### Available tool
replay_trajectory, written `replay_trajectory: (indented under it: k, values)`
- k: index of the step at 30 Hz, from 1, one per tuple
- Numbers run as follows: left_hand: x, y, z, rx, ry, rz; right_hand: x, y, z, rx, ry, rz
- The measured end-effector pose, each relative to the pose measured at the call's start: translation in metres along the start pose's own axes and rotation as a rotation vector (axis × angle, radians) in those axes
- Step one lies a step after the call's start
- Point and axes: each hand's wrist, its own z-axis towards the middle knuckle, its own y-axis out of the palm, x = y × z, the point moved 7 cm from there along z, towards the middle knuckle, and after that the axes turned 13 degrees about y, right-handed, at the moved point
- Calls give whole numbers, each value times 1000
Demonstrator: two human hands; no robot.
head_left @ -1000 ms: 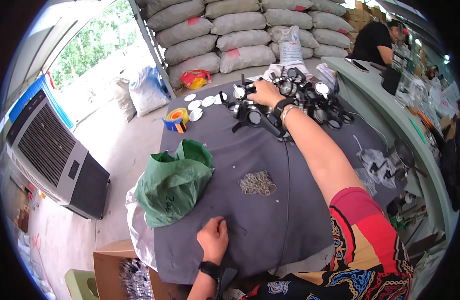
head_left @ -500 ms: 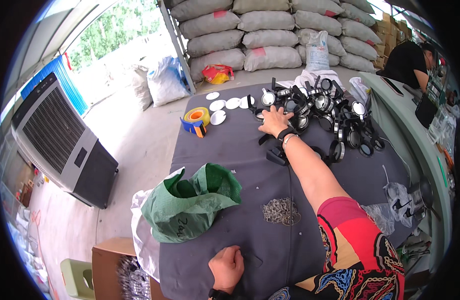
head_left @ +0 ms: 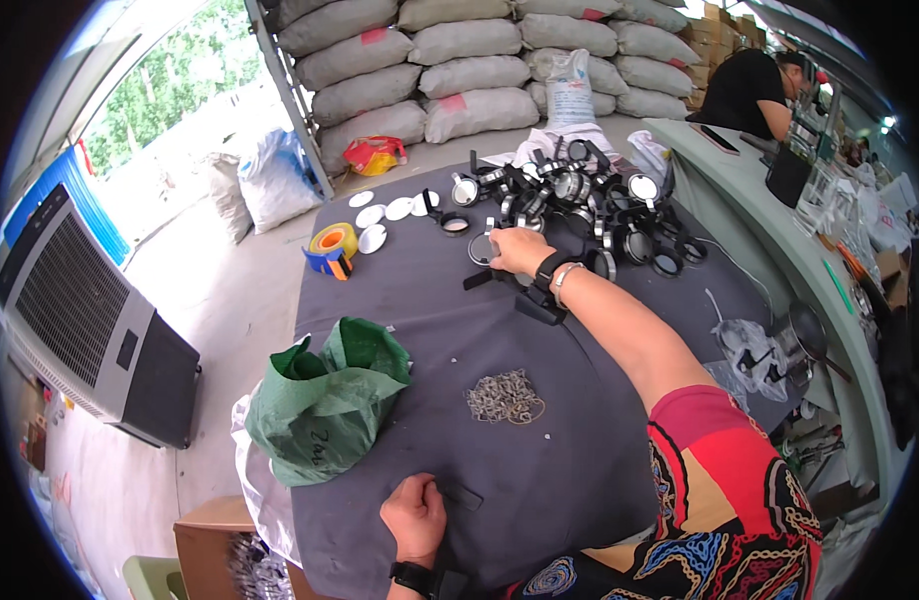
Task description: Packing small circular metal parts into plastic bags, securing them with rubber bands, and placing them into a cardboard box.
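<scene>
My right hand [head_left: 521, 251] reaches across the grey-covered table, its fingers closed on the edge of a round silver-and-black ring piece [head_left: 478, 250]. Beyond it lies a heap of similar black-and-silver round pieces [head_left: 572, 188] with black arms. Close to the near edge, my left hand [head_left: 416, 515] rests curled into a fist; what it holds, if anything, is hidden. A thin dark piece [head_left: 465, 495] lies beside it. Between the hands sits a small pile of metal hooks or clips [head_left: 505, 397]. White discs [head_left: 371, 214] lie at the far left of the table.
A tape dispenser [head_left: 332, 250] and an open green woven bag [head_left: 325, 415] stand along the left side. An air cooler [head_left: 90, 310] is on the floor. At right are a clear plastic bag [head_left: 755, 350] and a bench [head_left: 670, 135] with a person behind it.
My right hand has drawn back toward me and closed on a ring piece, pulling it slightly away from the heap. My left hand stays in a fist. The whole view has shifted.
</scene>
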Motion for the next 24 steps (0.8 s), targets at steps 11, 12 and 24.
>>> replay_trajectory:
  k: [11, 12, 24]
  values:
    - [2, 2, 4, -18, -16, 6, 28, -50, 5, 427, 60, 190]
    - [2, 1, 3, 0, -11, -1, 23, -48, 17, 410, 76, 198]
    - [5, 0, 6, -16, 22, 7, -32, 49, 61, -223, 277, 98]
